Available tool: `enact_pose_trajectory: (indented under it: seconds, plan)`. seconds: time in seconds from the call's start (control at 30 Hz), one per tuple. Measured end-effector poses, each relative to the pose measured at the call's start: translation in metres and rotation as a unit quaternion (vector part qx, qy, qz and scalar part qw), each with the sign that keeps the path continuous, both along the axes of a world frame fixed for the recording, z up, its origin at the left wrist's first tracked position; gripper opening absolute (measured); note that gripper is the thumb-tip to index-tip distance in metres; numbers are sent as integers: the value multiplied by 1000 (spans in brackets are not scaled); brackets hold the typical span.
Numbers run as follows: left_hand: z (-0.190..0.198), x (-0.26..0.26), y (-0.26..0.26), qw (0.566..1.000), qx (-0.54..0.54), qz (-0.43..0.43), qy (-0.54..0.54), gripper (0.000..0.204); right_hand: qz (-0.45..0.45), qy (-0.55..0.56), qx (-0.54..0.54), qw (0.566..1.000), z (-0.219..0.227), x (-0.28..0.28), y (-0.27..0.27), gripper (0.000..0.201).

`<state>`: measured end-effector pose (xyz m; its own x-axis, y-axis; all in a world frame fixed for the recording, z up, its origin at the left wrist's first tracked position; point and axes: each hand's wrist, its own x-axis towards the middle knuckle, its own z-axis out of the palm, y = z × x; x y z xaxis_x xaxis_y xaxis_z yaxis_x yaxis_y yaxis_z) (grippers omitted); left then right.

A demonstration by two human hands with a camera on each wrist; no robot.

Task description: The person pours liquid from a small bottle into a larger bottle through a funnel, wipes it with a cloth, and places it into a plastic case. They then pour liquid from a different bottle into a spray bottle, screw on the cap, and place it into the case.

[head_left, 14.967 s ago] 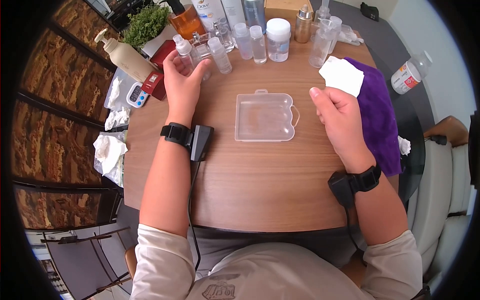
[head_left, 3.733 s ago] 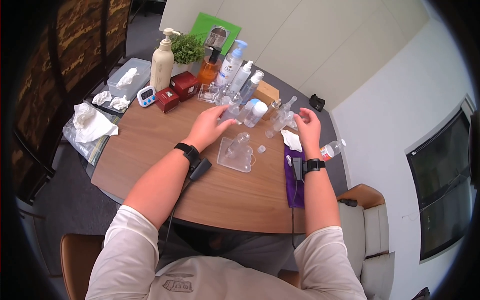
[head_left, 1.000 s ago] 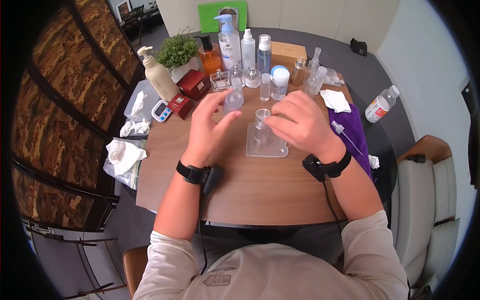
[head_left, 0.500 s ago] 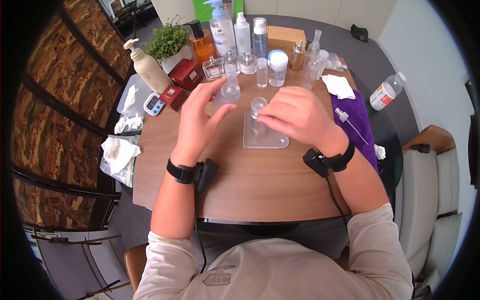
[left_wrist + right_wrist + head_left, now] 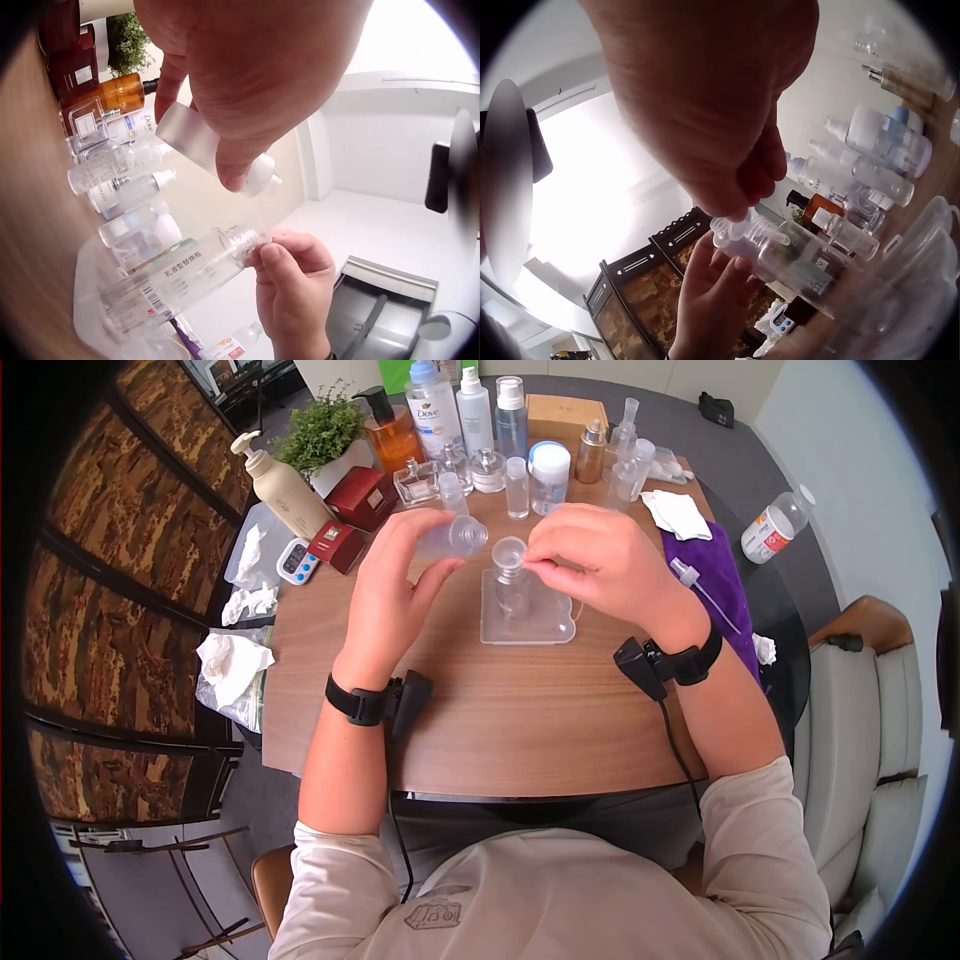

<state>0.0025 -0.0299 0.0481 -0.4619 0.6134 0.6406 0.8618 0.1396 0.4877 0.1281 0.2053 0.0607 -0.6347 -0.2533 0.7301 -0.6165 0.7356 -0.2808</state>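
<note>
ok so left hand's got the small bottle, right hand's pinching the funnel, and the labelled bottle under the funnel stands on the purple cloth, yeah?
No, the labelled bottle stands on the clear plastic tray; the head view shows it. The rest holds.

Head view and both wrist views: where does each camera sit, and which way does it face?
Head: on the head, facing down and forward over the table; shows left hand, right hand, shirt.
Left wrist: on that wrist, facing past the small bottle towards the window; left hand close, right hand beyond.
Right wrist: on that wrist, facing the folding screen; right hand close, left hand beyond.
Both wrist views share the clear bottle, seen from opposite sides.
</note>
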Motion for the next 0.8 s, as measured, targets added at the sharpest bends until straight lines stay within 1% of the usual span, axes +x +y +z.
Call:
enact_pose_trajectory:
  seconds: [0.07,0.2,0.27,0.5,0.8]
  plan:
    - [-1,-1,1,999,5,-14,35,49,-2,-5,-1,1000,-1,1,0,14]
    - [-1,0,2,999,3,-15,47,50,3,5,0,1000,-1,1,0,13]
    - [-2,0,4,998,13,-18,63,46,2,10,-3,1000,-1,0,-2,12]
    - [-2,2,4,998,8,-14,63,47,11,2,-23,1000,-5,0,-2,11]
    - [-5,3,5,997,-5,6,79,49,-8,-1,-19,1000,-6,0,-5,13]
